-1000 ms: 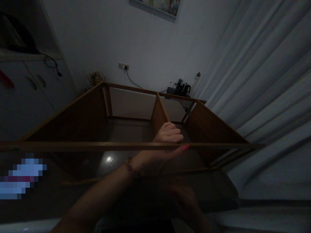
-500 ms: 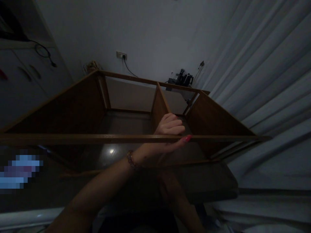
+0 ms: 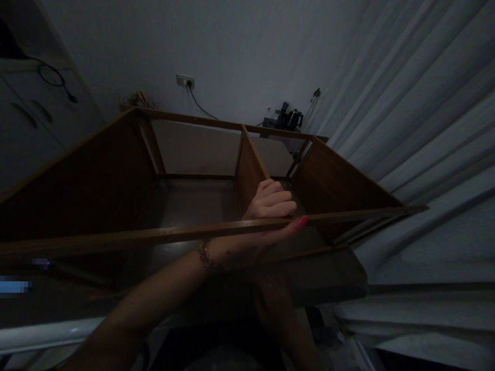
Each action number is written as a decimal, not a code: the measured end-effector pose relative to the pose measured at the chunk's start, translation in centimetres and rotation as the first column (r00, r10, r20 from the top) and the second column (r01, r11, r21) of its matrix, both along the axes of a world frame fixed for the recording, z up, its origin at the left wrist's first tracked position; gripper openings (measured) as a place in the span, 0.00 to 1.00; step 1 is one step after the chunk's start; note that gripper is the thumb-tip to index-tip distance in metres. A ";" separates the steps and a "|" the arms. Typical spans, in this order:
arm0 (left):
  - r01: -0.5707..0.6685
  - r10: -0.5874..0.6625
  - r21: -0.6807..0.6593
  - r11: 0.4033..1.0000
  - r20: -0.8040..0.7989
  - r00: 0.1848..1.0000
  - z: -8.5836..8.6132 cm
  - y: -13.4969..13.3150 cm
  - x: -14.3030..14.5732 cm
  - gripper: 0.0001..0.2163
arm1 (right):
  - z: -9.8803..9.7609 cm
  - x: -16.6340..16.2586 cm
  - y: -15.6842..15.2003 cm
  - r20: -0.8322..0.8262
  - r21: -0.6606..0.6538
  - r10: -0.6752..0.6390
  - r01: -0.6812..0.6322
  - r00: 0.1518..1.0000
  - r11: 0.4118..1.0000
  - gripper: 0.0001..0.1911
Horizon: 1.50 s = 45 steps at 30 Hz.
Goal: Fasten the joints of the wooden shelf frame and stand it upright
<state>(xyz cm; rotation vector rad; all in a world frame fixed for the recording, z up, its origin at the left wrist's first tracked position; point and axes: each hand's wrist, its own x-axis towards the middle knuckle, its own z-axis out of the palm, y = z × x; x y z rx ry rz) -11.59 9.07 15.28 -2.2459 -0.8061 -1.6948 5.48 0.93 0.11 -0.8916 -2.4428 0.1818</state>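
Observation:
A brown wooden frame [image 3: 185, 233], built like an open cabinet with side panels and a divider [image 3: 251, 167], stands on a dark tabletop [image 3: 332, 278]. My left hand [image 3: 273, 201], its wrist in a beaded bracelet [image 3: 204, 256], is closed around the front upper rail where the divider meets it. The fingers curl over the far side, and the red-nailed thumb lies along the near side. Lower down, in deep shadow near the frame's lower front edge, is my right hand [image 3: 273, 296]. Its fingers are too dark to make out.
White curtains [image 3: 433, 154] hang close on the right. Behind the frame, a wall outlet [image 3: 184, 81] has a plugged cord, and a dark coffee pot [image 3: 294, 119] stands by the wall. White cupboards [image 3: 33, 118] are at the left. A pale bar [image 3: 50, 332] runs along the lower left.
The frame's left end now appears lower and nearer in view, its front rail slanting. The camera view has shifted slightly. My left hand keeps its hold on the rail.

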 end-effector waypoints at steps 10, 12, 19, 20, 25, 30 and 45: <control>-0.002 0.004 -0.112 0.994 0.012 1.000 0.2 -0.4 0.0 0.20 | -0.3 -0.2 0.0 -0.049 0.027 0.029 -0.027 0.998 0.999 0.14; -0.013 0.014 -0.131 0.991 0.005 1.000 0.1 -0.5 0.0 0.20 | -0.1 -0.3 0.0 -0.053 0.029 0.026 -0.024 0.998 0.999 0.14; -0.039 0.033 -0.174 0.984 -0.039 0.999 0.1 -0.8 -0.1 0.20 | -0.4 -0.3 0.2 -0.055 -0.015 0.051 -0.052 0.997 0.999 0.14; -0.036 0.030 -0.178 0.983 -0.035 0.999 0.1 -0.7 -0.1 0.20 | -0.4 -0.3 0.2 -0.050 -0.022 0.056 -0.057 0.997 0.998 0.13; -0.006 0.010 -0.104 0.995 0.035 0.999 0.1 -0.7 0.1 0.21 | -0.4 0.0 -0.1 -0.024 -0.045 0.051 -0.052 0.998 0.998 0.13; -0.008 0.013 -0.089 0.996 0.054 0.998 0.1 -0.8 0.2 0.20 | -1.0 0.0 0.2 0.014 -0.035 0.045 -0.044 0.999 0.998 0.14; -0.071 0.072 -0.031 0.997 0.031 0.997 -0.1 -0.4 0.2 0.22 | -1.9 0.0 0.3 0.055 -0.177 0.042 -0.031 0.998 0.984 0.13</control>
